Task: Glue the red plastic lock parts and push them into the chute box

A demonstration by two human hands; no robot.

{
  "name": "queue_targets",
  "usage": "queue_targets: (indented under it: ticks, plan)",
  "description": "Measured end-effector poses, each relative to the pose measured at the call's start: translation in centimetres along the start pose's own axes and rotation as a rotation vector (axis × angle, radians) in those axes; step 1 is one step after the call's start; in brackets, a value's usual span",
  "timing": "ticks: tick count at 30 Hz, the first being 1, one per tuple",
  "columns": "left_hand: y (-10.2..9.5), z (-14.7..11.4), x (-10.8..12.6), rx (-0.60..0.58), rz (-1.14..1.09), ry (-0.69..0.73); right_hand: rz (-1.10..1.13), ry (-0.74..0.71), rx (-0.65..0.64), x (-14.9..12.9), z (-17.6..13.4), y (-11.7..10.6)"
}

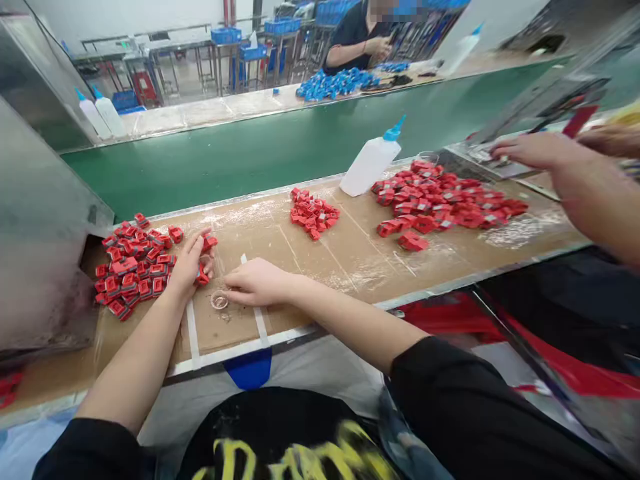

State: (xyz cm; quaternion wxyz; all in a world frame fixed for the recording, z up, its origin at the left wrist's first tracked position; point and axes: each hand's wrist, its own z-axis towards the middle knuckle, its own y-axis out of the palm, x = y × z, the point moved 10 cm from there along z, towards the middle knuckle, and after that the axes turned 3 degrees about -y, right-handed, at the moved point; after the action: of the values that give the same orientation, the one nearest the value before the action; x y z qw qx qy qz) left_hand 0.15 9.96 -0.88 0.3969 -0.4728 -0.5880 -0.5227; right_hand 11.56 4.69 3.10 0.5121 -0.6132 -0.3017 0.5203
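Black shirt (270, 403) in the near foreground. Left hand (187, 265): fingers curled around red pieces (209, 243); red pile (131, 267) just to its left. Right hand (257, 281): fingertips bunched at the edge of a small round dish (219, 301); whether they pinch anything, cannot tell. Dish sits on the worktop (260, 240) between both hands, nearer the right; round, no long axis.

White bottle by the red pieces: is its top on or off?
On. The blue top caps the white bottle; whether it's open, I can't tell.
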Motion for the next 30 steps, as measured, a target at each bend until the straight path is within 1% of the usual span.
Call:
queue_targets:
  ticks: [4,7,8,11,13,15,17,19,20,21,23,30]
  plan:
    - [0.3,0.3,0.0,-0.039,0.135,0.047,0.051,-0.049,0.033,0.0,1.4,0.7]
    - [0.5,0.2,0.4,-0.043,0.348,0.113,0.127,-0.044,0.1,0.4,1.9,0.5]
    - [0.4,0.0,0.6,-0.025,0.432,0.132,0.16,-0.041,0.108,0.6,1.9,0.5]
    - [0.0,-0.5,1.8,0.08,0.677,0.23,0.314,-0.053,0.109,0.6,1.6,0.6]
    - [0.0,-0.8,2.2,0.12,0.775,0.264,0.445,-0.065,0.161,1.0,1.3,0.3]
    - [0.0,-0.8,2.0,0.114,0.81,0.226,0.568,-0.053,0.292,2.1,0.8,-0.7]
    - [-0.1,-0.7,1.5,0.105,0.827,0.164,0.631,0.02,0.513,4.4,0.0,-2.2]
    - [-0.2,-0.7,1.4,0.112,0.854,0.132,0.621,0.131,0.746,6.9,-1.3,-3.5]
    - [-0.2,-0.7,1.4,0.12,0.871,0.125,0.595,0.185,0.833,7.9,-1.9,-4.0]
    - [-0.2,-0.7,1.4,0.126,0.891,0.124,0.566,0.226,0.89,8.6,-2.3,-4.3]
    - [-0.1,-0.6,1.4,0.132,0.927,0.125,0.519,0.256,0.923,9.2,-2.3,-4.5]
    - [0.6,-0.7,1.8,0.11,0.975,0.156,0.452,0.223,0.878,9.3,-1.0,-4.1]
